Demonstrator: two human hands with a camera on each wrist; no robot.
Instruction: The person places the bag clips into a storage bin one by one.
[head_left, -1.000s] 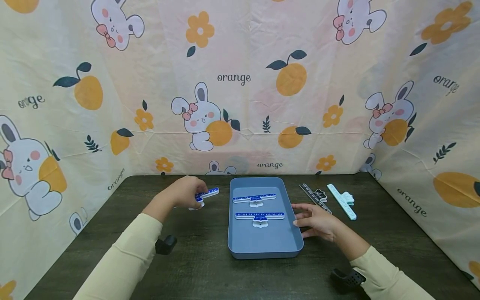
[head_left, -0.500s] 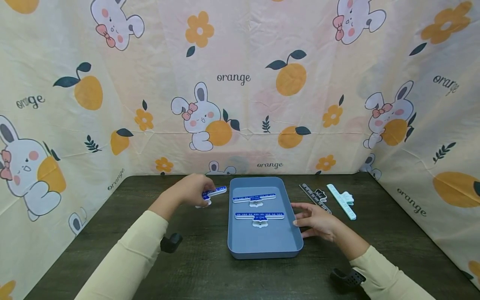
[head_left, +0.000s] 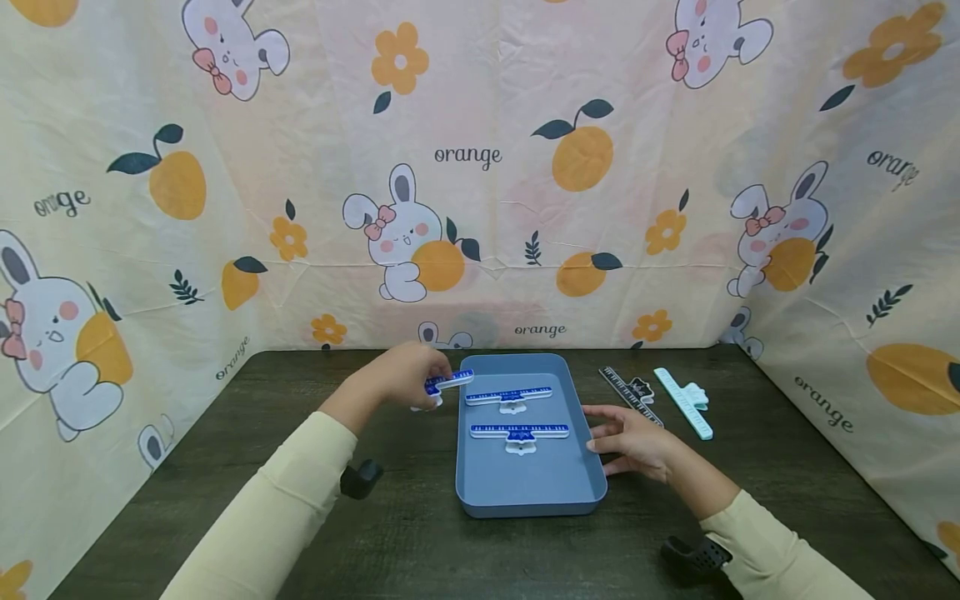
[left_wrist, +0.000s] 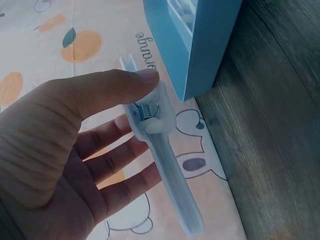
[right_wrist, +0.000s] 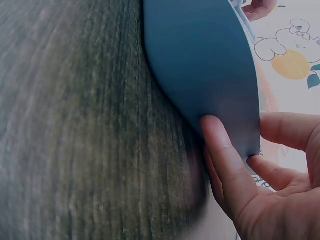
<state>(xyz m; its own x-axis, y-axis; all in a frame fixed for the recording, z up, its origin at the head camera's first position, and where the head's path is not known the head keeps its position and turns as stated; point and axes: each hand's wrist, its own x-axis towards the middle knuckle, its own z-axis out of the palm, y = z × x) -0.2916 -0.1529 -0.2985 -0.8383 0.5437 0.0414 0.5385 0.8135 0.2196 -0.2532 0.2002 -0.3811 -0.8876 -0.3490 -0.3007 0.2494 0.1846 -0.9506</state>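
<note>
The left hand pinches a blue clip, bar toward three o'clock, tip apparently above the tray, which lies at four; the right hand touches it, fingers spread.

The held clip, a slim bar marked in blue and white, has a metal spring behind; raised and slanting, it is pinched in the left grip, its end overlapping the tray's left rim in the head view. The tray, shallow, blue-grey and round-cornered, lies on the bench, the right grip touching its right side. Inside, the far clip and near clip, similarly coloured, lie crosswise and apart.
</note>
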